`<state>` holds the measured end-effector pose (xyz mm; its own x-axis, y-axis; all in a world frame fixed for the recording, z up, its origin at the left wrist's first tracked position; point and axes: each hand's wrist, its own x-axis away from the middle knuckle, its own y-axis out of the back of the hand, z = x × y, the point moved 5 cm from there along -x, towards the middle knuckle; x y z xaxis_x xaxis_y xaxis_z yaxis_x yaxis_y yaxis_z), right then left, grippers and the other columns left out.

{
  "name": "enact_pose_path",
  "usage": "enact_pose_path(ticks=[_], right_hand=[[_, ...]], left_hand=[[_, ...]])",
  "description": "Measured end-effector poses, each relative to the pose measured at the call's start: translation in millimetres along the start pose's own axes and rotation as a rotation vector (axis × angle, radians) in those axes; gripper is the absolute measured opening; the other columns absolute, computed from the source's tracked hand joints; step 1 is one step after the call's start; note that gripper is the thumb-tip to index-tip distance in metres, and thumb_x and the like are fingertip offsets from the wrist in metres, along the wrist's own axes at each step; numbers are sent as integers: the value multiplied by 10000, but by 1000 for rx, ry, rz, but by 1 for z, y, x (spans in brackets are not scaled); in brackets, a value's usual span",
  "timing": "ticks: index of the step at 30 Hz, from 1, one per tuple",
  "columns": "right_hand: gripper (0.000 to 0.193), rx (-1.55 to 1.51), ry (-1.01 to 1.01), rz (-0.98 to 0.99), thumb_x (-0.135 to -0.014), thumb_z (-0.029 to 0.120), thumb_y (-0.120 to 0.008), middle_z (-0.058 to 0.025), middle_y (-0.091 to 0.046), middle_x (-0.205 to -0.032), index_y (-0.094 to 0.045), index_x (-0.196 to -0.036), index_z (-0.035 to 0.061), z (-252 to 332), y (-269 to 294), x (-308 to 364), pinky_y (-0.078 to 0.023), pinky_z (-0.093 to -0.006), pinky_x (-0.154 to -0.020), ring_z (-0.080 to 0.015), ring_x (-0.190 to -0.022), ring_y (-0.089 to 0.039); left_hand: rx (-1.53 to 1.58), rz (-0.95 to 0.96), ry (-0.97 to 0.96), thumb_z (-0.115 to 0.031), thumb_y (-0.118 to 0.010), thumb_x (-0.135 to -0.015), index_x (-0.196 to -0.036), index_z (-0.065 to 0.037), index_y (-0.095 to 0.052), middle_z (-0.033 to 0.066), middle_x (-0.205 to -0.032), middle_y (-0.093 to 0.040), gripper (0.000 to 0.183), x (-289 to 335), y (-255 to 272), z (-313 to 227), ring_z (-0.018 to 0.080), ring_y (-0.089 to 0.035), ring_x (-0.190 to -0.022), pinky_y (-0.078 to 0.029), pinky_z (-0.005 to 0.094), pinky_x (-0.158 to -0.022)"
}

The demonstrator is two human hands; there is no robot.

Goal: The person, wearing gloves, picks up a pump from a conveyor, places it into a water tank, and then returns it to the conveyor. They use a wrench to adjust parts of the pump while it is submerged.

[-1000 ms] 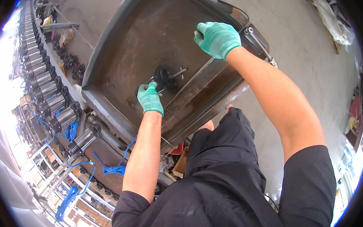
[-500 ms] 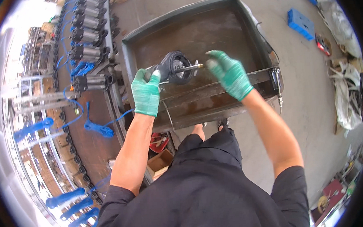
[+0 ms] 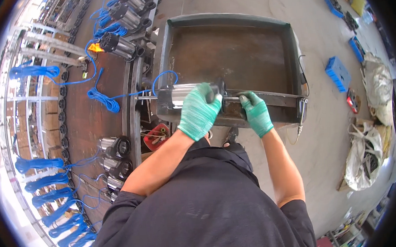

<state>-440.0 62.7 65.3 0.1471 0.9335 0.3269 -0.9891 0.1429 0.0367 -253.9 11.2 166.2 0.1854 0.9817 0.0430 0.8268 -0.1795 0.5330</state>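
Note:
A submersible pump (image 3: 177,96), a silver cylinder with black ends, lies level across the near left part of a metal tank (image 3: 228,18). My left hand (image 3: 200,112), in a green glove, is closed over the pump's cylinder near its right black end. A thin metal rod (image 3: 231,98) runs right from that end. The gloved fingers of my right hand (image 3: 257,113) are closed around the rod's outer part, hiding its tip. A blue cable (image 3: 162,73) loops by the pump's left end.
Several similar pumps (image 3: 127,17) stand along the brown workbench (image 3: 87,142) at left, with bundled blue cables (image 3: 102,99). A bar (image 3: 277,97) crosses the tank. Below lies a red bin (image 3: 156,137). A blue crate (image 3: 337,74) and white sacks (image 3: 365,155) sit on the floor at right.
The pump has come nearer, and its end no longer faces up toward me. My right hand, apart before, has closed on the rod. My left hand has moved right and down. The view has shifted.

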Motion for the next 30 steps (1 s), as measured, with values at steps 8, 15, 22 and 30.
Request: enact_pose_path(ticks=[8,15,22,30], right_hand=[[218,-62,-125,44,-1049,222,-581,23,-562,-703,-662,-1128,36,-72,24,16,-379,-244,-463,-62,-541,-478],[248,-68,-187,88,-1054,220,-575,6,-582,-707,-667,-1170,21,-94,41,17,-400,-246,-469,-80,-538,-508],[257,-98,-230,107,-1043,223,-597,20,-584,-739,-675,-1193,29,-94,44,18,-428,-253,-519,-76,-588,-528],[187,670,498,-204,-898,146,-678,-196,-670,-1033,-702,-1045,33,45,-26,13,-506,-461,-884,-390,-992,-621]], left_hand=[[-69,96,-46,-176,-743,-815,-751,-37,-542,127,-661,-543,253,23,-53,29,321,-547,-635,-462,432,-626],[-9,295,73,-227,-745,-862,-1011,-7,-643,175,-885,-662,284,39,-70,33,339,-657,-828,-530,428,-783],[-428,-9,-124,-170,-742,-804,-1154,-42,-633,169,-1093,-664,388,32,39,119,327,-638,-1034,-504,430,-937],[-999,264,-397,-115,-602,-850,-1311,-61,-604,189,-1363,-595,464,21,115,205,384,-597,-1186,-497,476,-996]])
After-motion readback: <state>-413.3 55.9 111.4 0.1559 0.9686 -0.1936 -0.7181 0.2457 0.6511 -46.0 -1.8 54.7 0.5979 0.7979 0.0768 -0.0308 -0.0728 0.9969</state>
